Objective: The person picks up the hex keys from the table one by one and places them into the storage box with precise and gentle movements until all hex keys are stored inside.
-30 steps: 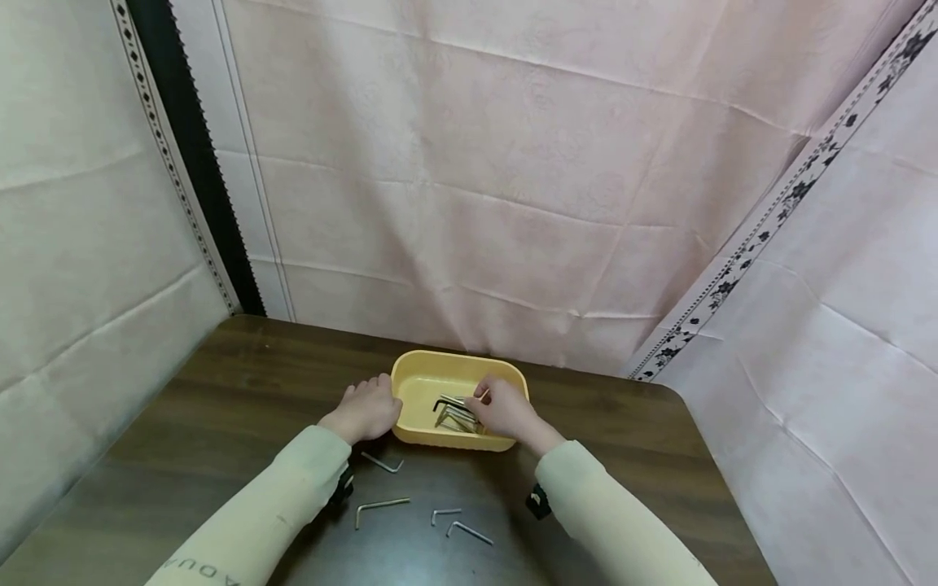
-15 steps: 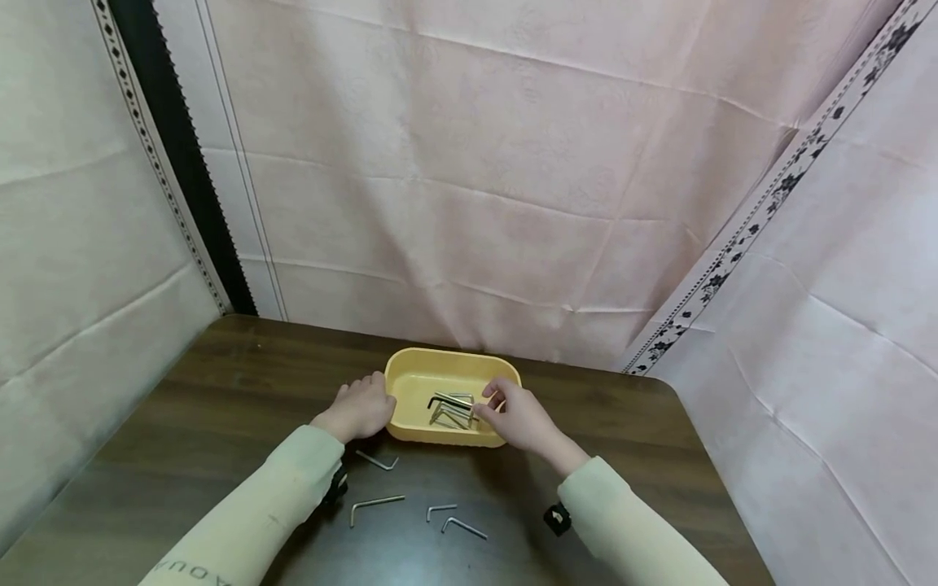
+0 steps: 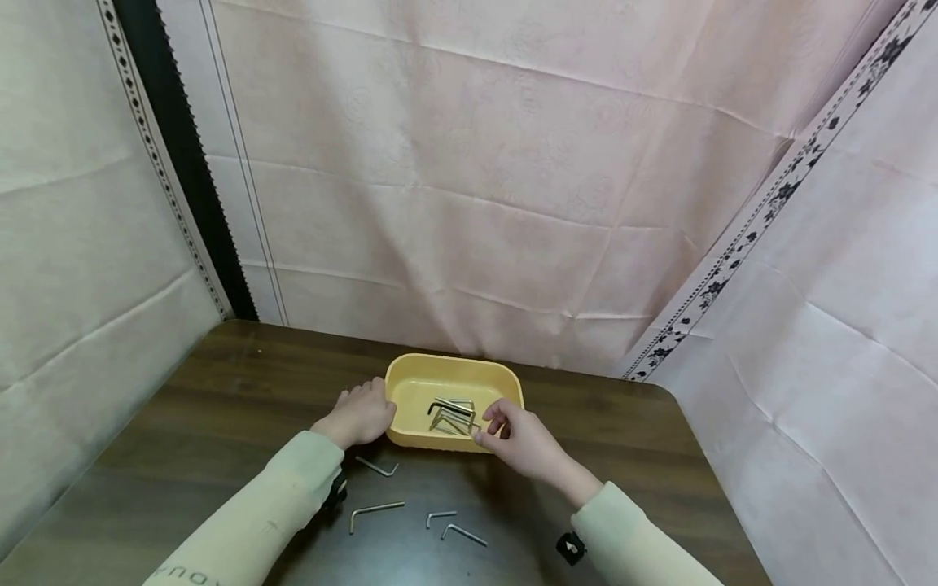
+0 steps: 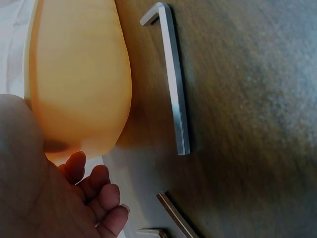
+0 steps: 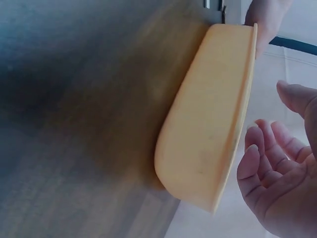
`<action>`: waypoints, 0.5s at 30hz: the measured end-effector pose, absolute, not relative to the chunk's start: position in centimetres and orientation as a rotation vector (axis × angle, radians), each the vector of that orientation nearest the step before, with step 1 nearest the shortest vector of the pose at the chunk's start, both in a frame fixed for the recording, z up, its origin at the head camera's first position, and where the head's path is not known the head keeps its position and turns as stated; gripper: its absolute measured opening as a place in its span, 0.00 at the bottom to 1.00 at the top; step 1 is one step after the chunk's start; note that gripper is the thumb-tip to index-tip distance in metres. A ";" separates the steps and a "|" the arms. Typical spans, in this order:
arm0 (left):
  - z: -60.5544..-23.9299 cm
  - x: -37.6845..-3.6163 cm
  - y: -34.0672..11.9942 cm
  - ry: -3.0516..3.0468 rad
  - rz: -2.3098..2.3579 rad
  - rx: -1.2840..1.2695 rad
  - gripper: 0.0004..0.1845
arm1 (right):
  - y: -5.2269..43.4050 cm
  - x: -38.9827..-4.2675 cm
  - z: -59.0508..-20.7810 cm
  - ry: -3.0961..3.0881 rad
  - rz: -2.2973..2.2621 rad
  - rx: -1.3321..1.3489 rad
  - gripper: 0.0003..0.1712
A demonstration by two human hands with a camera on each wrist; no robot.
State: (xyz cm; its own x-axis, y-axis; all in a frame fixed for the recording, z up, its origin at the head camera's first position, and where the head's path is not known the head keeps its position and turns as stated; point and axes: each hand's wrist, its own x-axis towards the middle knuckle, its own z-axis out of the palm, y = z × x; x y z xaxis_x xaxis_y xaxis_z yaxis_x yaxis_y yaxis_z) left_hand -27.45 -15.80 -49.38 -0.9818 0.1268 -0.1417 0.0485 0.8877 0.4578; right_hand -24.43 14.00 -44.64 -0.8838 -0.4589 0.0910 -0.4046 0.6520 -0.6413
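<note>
A yellow plastic tray (image 3: 418, 382) sits near the table's back edge with several hex keys (image 3: 453, 415) piled in it, one black, the others metallic. At its left end my left hand (image 3: 357, 415) grips the rim; the left wrist view has the fingers curled by the tray's end. Over the front right corner, my right hand (image 3: 523, 442) hovers with loosely bent fingers and thumb apart, nothing between them in the right wrist view. In front of the tray lie a silver hex key (image 3: 377, 467), a brass-coloured hex key (image 3: 377, 509) and two smaller silver hex keys (image 3: 465, 535).
The dark wooden table (image 3: 630, 480) extends to both sides of the tray. Pale cloth hangs (image 3: 469, 179) close behind it and along the left and right. A black wrist device (image 3: 571, 548) sits below the right sleeve.
My right hand has drawn back from the hex keys toward the tray's front right corner, its fingers loosening. The left hand stays on the tray's left end. The loose keys have not moved.
</note>
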 end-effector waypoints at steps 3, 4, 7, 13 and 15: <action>-49.2 -27.4 -15.8 2.887 0.695 0.136 0.21 | 14.2 -24.0 -44.8 2.770 -1.066 -0.770 0.17; -49.2 -27.4 -15.7 2.886 0.695 0.135 0.21 | 14.3 -23.9 -44.8 2.765 -1.071 -0.776 0.17; -49.2 -27.4 -15.7 2.882 0.693 0.134 0.21 | 14.5 -23.4 -44.8 2.751 -1.072 -0.791 0.17; -49.4 -27.4 -15.7 2.876 0.692 0.120 0.22 | 14.9 -22.8 -45.2 2.695 -1.059 -0.784 0.20; -49.4 -27.4 -15.7 2.879 0.695 0.116 0.22 | 15.1 -22.6 -45.4 2.666 -1.062 -0.802 0.21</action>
